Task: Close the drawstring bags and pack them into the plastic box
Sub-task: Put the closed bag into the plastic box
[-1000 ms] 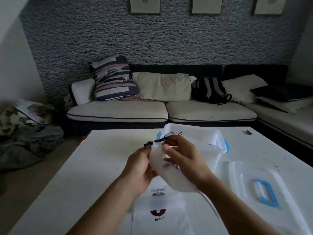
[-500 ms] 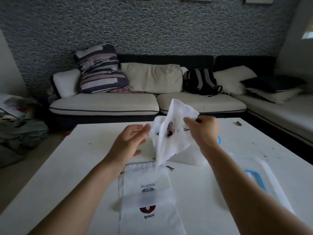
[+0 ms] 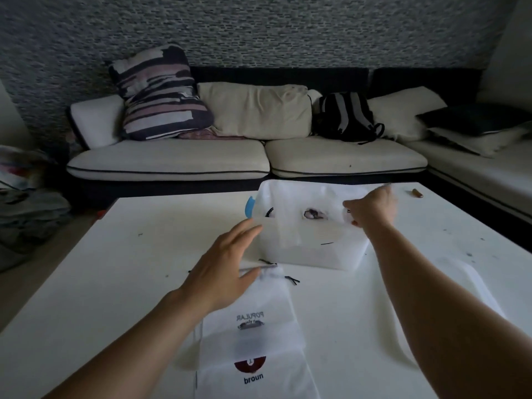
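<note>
Head view: right hand seemingly pinches bag inside box; left hand splayed.

On the white drawstring bag lying flat on the table in front of me, the word "POPULAR" is printed in grey capitals, upside down from where I stand, above a smaller line of script too blurred to read. Lower on the same bag, a dark red half-round emblem carries a small white mark I cannot make out, and beneath it stands the word "broun" in dark lowercase letters.
</note>
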Tool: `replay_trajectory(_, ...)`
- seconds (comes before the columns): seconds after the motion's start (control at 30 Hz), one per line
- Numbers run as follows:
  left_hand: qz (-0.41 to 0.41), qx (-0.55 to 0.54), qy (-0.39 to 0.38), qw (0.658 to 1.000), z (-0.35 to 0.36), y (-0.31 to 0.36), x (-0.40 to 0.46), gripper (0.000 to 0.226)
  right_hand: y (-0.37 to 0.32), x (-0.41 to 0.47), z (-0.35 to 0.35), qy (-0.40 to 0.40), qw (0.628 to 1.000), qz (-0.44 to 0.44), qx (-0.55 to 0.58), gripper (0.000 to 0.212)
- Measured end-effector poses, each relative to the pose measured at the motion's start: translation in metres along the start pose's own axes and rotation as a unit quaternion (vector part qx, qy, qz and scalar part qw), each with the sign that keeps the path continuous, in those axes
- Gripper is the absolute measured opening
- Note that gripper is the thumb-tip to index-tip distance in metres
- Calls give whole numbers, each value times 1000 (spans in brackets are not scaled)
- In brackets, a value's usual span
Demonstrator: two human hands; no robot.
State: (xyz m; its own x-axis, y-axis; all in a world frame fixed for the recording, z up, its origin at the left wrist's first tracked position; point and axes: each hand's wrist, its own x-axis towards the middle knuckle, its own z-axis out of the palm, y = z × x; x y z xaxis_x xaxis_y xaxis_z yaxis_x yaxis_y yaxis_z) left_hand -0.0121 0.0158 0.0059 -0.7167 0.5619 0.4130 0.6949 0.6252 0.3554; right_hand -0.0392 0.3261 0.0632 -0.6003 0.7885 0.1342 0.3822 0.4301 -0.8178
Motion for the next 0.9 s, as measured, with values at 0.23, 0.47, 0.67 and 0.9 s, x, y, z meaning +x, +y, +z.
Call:
replay_trajectory(0.23,14,-5,6,1000,6,8,9,88,-18,-13,16,-202,875,-273,-345,27)
replay_trajectory(0.47,8,-17,-3,1000,3,13,5,89,0,-17,20,-398,848,-98,-336,113)
replay_trajectory(0.67,-37,74,-61,995,1,12,15,90,10,-42,41,-506,794,-122,-315,87)
replay_trajectory(0.9,-51,186,-164,967,14,-6,7,46,0,-52,19,-502,785,-209,-297,55)
